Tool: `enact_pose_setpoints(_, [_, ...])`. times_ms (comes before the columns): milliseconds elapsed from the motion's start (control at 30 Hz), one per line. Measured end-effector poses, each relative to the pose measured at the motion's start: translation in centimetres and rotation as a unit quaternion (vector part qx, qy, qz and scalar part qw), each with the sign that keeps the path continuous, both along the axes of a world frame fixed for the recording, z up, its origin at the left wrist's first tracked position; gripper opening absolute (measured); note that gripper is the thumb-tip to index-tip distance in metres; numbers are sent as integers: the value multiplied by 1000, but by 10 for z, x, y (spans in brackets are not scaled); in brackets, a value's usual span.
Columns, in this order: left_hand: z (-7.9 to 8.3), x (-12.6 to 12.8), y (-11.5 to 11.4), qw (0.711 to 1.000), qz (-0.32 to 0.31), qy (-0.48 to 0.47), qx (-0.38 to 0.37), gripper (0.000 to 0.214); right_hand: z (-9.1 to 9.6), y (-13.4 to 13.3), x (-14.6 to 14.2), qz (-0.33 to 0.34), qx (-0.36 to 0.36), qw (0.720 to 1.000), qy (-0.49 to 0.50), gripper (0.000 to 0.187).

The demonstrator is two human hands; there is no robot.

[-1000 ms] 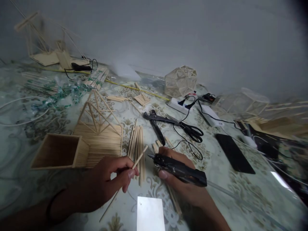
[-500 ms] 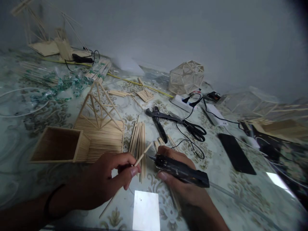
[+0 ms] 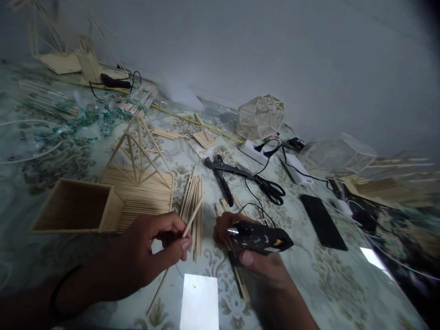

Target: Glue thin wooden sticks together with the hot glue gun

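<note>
My left hand (image 3: 151,252) pinches a thin wooden stick (image 3: 190,220) between thumb and fingers, its upper end pointing up and right over a bundle of loose sticks (image 3: 194,208). My right hand (image 3: 247,256) grips a black glue gun (image 3: 261,237), whose metal nozzle points left toward the stick, a short gap away. Just beyond my left hand lies a flat panel of sticks with a triangular frame (image 3: 139,181) standing on it, and an open wooden box (image 3: 74,206) adjoins it on the left.
Black pliers (image 3: 220,176) and scissors (image 3: 271,188) lie behind the glue gun beside a white power strip (image 3: 254,150) with black cables. A dark phone (image 3: 321,215) lies to the right. A stick-built polyhedron (image 3: 260,117) stands by the wall. Stick structures crowd the far left.
My right hand turned the glue gun, so its nozzle now sits lower and nearer my left hand. The stick in my left hand tilted slightly more upright. The camera shifted a little.
</note>
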State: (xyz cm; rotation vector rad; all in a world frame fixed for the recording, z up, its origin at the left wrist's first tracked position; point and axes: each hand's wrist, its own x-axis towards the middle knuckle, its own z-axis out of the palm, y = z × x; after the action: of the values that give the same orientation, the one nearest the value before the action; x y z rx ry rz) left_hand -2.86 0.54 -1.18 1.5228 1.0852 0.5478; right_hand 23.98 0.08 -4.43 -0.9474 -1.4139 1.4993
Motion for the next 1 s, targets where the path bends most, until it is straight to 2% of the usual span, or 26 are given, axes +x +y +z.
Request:
enact_pose_setpoints(200, [2, 0, 1, 1000, -20, 4, 11, 24, 15, 4, -5, 15, 14, 999, -47, 45])
enact_pose_setpoints(333, [3, 1, 0, 999, -35, 4, -2, 24, 24, 6, -12, -2, 21, 996, -84, 43])
enact_pose_setpoints(533, [4, 2, -1, 999, -40, -5, -18, 24, 26, 1, -14, -20, 2, 994, -105, 45])
enact_pose_setpoints(767, [6, 3, 0, 998, -54, -7, -10, 26, 30, 3, -19, -29, 74, 984, -161, 41])
enact_pose_setpoints(1000, [6, 3, -1, 998, -55, 5, -13, 25, 24, -1, -15, -44, 86, 976, -195, 35])
